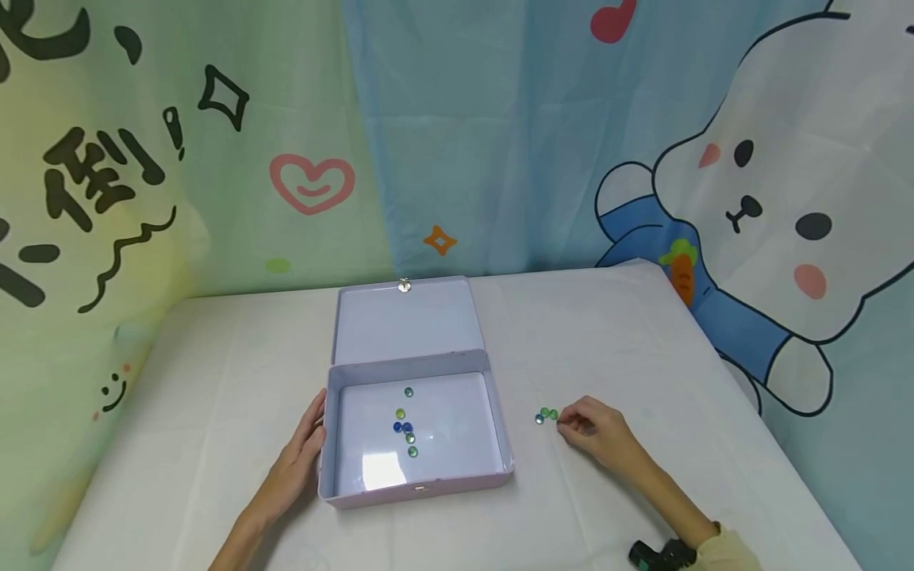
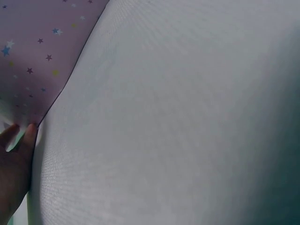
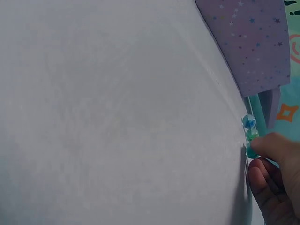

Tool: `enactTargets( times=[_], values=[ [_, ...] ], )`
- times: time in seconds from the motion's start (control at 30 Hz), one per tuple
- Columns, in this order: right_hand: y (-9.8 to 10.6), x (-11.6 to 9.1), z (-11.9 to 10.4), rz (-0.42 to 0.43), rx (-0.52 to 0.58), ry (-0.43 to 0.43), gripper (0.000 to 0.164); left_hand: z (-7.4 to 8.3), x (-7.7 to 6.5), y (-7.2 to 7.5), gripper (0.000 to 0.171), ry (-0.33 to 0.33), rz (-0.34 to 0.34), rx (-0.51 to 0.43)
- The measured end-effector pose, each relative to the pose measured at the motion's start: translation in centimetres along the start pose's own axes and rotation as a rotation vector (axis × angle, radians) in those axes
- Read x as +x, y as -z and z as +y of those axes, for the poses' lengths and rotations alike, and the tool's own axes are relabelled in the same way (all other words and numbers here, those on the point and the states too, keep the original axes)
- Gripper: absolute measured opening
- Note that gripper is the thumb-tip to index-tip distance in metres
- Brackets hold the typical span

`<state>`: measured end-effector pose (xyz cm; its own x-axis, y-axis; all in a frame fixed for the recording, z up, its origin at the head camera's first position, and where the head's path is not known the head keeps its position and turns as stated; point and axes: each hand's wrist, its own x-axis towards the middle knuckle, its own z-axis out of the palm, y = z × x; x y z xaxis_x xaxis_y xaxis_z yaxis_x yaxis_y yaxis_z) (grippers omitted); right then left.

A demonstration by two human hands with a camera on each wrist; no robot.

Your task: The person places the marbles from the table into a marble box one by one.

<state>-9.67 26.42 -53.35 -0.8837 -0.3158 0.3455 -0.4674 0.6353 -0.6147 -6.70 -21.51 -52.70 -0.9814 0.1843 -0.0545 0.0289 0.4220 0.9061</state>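
A shallow lilac tin box (image 1: 421, 490) stands with its lid (image 1: 407, 321) folded back. Several blue and green glass beads (image 1: 397, 427) lie on its floor. My left hand (image 1: 291, 468) rests along the left wall, fingers stretched out; its fingertips touch the star-printed side (image 2: 40, 61) in the left wrist view. To the right of the box, my right hand (image 1: 600, 434) has thumb and forefinger brought together at two green beads (image 1: 545, 412) and a blue bead (image 1: 539, 419). In the right wrist view a fingertip overlaps the nearest green bead (image 3: 252, 151); I cannot tell whether it is pinched.
White cloth (image 1: 236, 357) covers the table. A black device (image 1: 660, 555) lies beside the right sleeve (image 1: 724, 551) at the front. Behind the table hangs a printed curtain (image 1: 457, 143) with cartoon figures, and it also runs down both sides.
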Motion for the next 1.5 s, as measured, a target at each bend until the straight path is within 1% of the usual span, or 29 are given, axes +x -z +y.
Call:
enactTargets(
  times=[0.1, 0.2, 0.33, 0.43, 0.63, 0.9, 1.03, 1.13, 1.23, 1.4, 1.47, 1.5],
  values=[
    [0.1, -0.1, 0.2, -0.002, 0.000, 0.010, 0.020, 0.0, 0.0, 0.0, 0.055, 0.002, 0.002, 0.004],
    [0.1, -0.1, 0.4, -0.001, 0.007, 0.042, 0.021, 0.0, 0.0, 0.0, 0.054, 0.004, 0.004, 0.003],
    [0.0, 0.0, 0.6, 0.000, -0.024, 0.104, 0.023, 0.0, 0.0, 0.0, 0.055, -0.002, 0.002, 0.006],
    [-0.1, 0.0, 0.7, 0.002, -0.060, 0.131, 0.024, 0.0, 0.0, 0.0, 0.055, -0.003, 0.001, 0.007],
    [-0.3, 0.0, 0.8, 0.003, -0.079, 0.129, 0.025, 0.0, -0.1, 0.0, 0.055, -0.003, 0.002, -0.002],
    [0.1, 0.1, 0.7, -0.004, -0.021, 0.113, 0.024, -0.2, 0.0, 0.0, 0.054, -0.008, 0.004, -0.004],
    [0.5, 0.3, 0.4, -0.012, 0.002, 0.063, 0.023, 0.0, 0.0, 0.0, 0.054, -0.005, 0.005, -0.002],
    [0.8, 0.6, -0.1, -0.010, 0.033, -0.004, 0.021, 0.1, -0.1, 0.1, 0.055, -0.006, 0.005, -0.003],
    [1.1, 0.9, -0.7, -0.019, 0.087, -0.092, 0.018, 0.1, -0.1, 0.1, 0.055, -0.009, 0.004, 0.000],
    [2.0, 1.4, -1.8, -0.080, 0.271, -0.263, 0.014, 0.0, -0.1, 0.1, 0.054, -0.008, 0.001, -0.007],
    [2.3, 1.9, -2.2, -0.101, 0.336, -0.304, 0.016, 0.0, -0.1, 0.1, 0.054, -0.005, 0.002, -0.008],
    [2.5, 2.2, -2.4, -0.110, 0.352, -0.312, 0.017, 0.0, -0.1, 0.1, 0.054, -0.004, 0.003, -0.008]
  ],
)
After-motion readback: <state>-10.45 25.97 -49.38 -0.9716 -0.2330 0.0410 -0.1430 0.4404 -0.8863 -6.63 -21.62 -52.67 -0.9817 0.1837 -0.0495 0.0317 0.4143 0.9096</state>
